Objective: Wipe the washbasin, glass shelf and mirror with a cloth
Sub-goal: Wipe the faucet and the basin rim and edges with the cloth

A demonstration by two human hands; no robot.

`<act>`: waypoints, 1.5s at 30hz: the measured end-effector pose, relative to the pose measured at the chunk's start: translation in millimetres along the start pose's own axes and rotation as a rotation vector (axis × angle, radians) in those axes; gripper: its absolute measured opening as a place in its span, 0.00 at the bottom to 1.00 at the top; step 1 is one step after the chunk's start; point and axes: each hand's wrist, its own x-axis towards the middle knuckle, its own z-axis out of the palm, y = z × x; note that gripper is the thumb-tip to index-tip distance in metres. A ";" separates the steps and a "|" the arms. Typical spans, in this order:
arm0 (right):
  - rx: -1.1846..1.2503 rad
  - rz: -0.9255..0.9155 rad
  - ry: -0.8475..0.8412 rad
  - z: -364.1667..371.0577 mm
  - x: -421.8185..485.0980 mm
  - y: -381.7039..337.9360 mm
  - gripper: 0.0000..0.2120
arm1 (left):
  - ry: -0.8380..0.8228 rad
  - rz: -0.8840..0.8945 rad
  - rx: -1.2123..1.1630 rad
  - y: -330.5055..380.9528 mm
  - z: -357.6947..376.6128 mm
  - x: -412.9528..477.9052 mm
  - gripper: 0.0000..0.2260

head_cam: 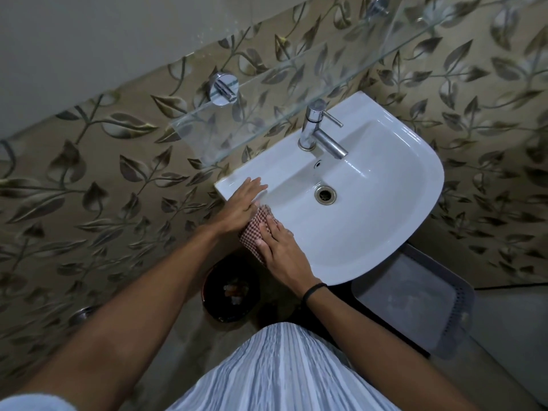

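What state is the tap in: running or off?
Off: no water falls from the tap, and none pools around the drain in the washbasin.

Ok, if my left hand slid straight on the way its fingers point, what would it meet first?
Probably the tap base: the left hand lies flat on the washbasin rim, fingers aimed along the back ledge toward it.

— What is being counted along the wall?
— One washbasin [385,221], one tap [314,129], one drain [325,194], one glass shelf [296,84] and two chrome brackets [223,89] [378,5] are being counted.
— And nearer?
— Two hands are being counted, the left hand [240,203] and the right hand [281,250], with one cloth [252,232], one wristband [314,290] and one bin [231,292].
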 end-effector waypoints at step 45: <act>-0.264 0.275 0.048 -23.3 -80.3 61.1 0.23 | 0.334 -0.364 0.424 52.7 80.1 7.1 0.29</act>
